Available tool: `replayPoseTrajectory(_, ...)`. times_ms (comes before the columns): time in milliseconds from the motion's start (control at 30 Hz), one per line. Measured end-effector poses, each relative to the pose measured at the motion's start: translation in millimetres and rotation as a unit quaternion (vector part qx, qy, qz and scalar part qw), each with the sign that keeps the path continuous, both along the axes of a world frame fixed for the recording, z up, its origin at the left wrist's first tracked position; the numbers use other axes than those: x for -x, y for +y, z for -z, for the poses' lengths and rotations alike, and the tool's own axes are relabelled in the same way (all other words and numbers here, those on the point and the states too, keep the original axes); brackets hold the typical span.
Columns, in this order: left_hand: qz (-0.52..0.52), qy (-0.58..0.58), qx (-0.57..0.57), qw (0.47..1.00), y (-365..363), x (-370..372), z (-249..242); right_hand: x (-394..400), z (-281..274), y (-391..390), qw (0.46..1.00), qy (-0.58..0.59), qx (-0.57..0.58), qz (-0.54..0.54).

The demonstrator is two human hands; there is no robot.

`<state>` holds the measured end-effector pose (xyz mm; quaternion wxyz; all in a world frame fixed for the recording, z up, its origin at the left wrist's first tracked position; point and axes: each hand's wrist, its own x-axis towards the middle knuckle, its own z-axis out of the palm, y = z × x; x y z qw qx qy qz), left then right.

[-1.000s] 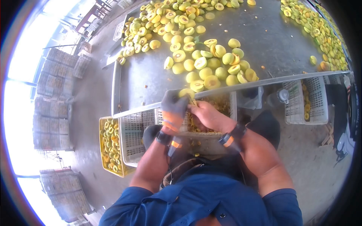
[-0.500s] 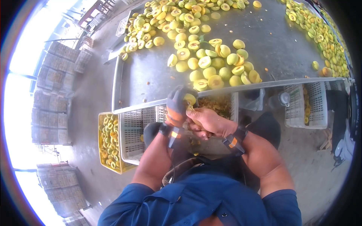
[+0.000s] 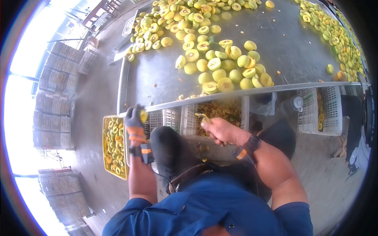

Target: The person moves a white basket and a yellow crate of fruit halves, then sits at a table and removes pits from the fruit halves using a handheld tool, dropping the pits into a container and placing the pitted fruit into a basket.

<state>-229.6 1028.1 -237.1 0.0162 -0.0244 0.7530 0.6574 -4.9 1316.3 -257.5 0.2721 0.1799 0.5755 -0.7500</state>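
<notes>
My left hand [image 3: 136, 122], in a dark glove with an orange cuff, holds a yellow-green fruit half [image 3: 143, 115] over the white crate beside the table's front edge. Closed round a small tool [image 3: 202, 117], my bare right hand [image 3: 221, 131] is in front of a crate of brownish scraps [image 3: 220, 114]. The tool's tip looks yellowish, and its handle is mostly hidden in the fist. Halved fruits [image 3: 224, 74] lie in a heap on the metal table [image 3: 157, 78], beyond both hands.
A yellow crate of fruit halves [image 3: 115, 151] stands on the floor at the left. Another white crate [image 3: 330, 114] is under the table at the right, near a clear plastic container [image 3: 295, 104]. Stacked crates [image 3: 53, 114] line the far left. More fruit [image 3: 334, 35] lies at the upper right.
My left hand has moved left, away from my right hand, with the fruit half. My right hand stays near its place, and the tool in it now shows.
</notes>
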Motion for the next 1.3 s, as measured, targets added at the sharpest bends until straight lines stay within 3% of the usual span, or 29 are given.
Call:
replayPoseTrajectory(67, -0.04, 0.039, 0.253, 0.966, -34.3, 8.0, -2.7, 2.0, 2.9, 3.7, 0.998, 0.036, -0.048, 0.016)
replayPoseTrajectory(100, -0.057, 0.058, 0.382, 0.92, -38.9, 4.1, -10.4, 1.5, 4.4, 3.2, 0.996, 0.052, -0.07, 0.022)
replayPoseTrajectory(133, -0.054, 0.094, 0.384, 0.917, -37.7, 8.6, -9.0, 5.3, 4.4, 5.9, 0.997, 0.037, -0.065, 0.002)
replayPoseTrajectory(200, -0.048, 0.165, 0.382, 0.908, -25.2, 27.8, -2.0, 14.6, 62.5, -2.1, 0.96, 0.112, -0.255, -0.025)
replayPoseTrajectory(233, -0.025, 0.158, 0.309, 0.938, -13.0, 41.8, 10.2, 17.9, 81.2, -7.2, 0.925, 0.151, -0.347, -0.036)
replayPoseTrajectory(300, 0.031, 0.174, 0.205, 0.963, 41.5, 64.6, 22.9, 17.7, 41.3, -7.7, 0.95, 0.109, -0.286, -0.053)
replayPoseTrajectory(367, 0.104, 0.229, 0.307, 0.918, 107.7, 58.3, -0.1, 23.0, 36.8, -4.8, 0.943, 0.077, -0.316, -0.073)
replayPoseTrajectory(400, 0.135, 0.171, 0.302, 0.928, 136.1, 60.4, -5.7, 25.3, 36.4, -4.1, 0.944, 0.062, -0.315, -0.077)
replayPoseTrajectory(433, 0.143, 0.239, 0.341, 0.898, 154.3, 87.6, 24.4, 27.7, 36.6, -2.4, 0.945, 0.047, -0.315, -0.081)
replayPoseTrajectory(600, 0.219, 0.249, 0.427, 0.841, 222.6, 134.8, 74.9, 24.4, 23.2, -2.2, 0.939, 0.087, -0.326, -0.067)
replayPoseTrajectory(733, 0.234, 0.183, 0.366, 0.882, 222.6, 134.1, 65.6, 20.9, 21.6, 1.4, 0.94, 0.101, -0.32, -0.068)
replayPoseTrajectory(800, 0.248, 0.087, 0.233, 0.936, 207.8, 132.2, 59.4, 17.9, 28.2, 1.0, 0.954, 0.138, -0.266, -0.031)
replayPoseTrajectory(867, 0.249, -0.003, 0.073, 0.966, 192.0, 101.9, 36.7, 17.2, 35.9, 2.0, 0.946, 0.11, -0.293, -0.081)
replayPoseTrajectory(967, 0.297, -0.103, -0.138, 0.939, 160.5, 54.9, 7.4, 18.5, 32.2, 6.2, 0.949, 0.112, -0.291, -0.054)
replayPoseTrajectory(1033, 0.365, 0.075, -0.022, 0.928, 143.0, 23.1, 10.7, 19.8, 22.0, 9.3, 0.952, 0.132, -0.275, -0.01)
replayPoseTrajectory(1067, 0.376, 0.099, 0.012, 0.921, 136.4, 11.7, 11.3, 19.2, 9.6, 14.4, 0.99, 0.075, -0.118, -0.011)
replayPoseTrajectory(1133, 0.395, 0.15, 0.077, 0.903, 123.0, -11.4, 12.9, 15.9, 3.5, 11.3, 0.994, 0.092, -0.053, 0.005)
replayPoseTrajectory(1200, 0.376, 0.043, -0.041, 0.925, 122.1, -35.6, 8.9, 12.1, -3.3, 8.8, 0.993, 0.112, -0.017, 0.014)
replayPoseTrajectory(1267, 0.348, -0.1, -0.21, 0.908, 123.1, -49.8, 7.7, 9.8, -10.1, 7.7, 0.99, 0.139, -0.011, 0.016)
replayPoseTrajectory(1300, 0.34, -0.139, -0.234, 0.9, 123.3, -53.3, 6.9, 9.8, -9.1, 6.5, 0.989, 0.142, -0.024, 0.016)
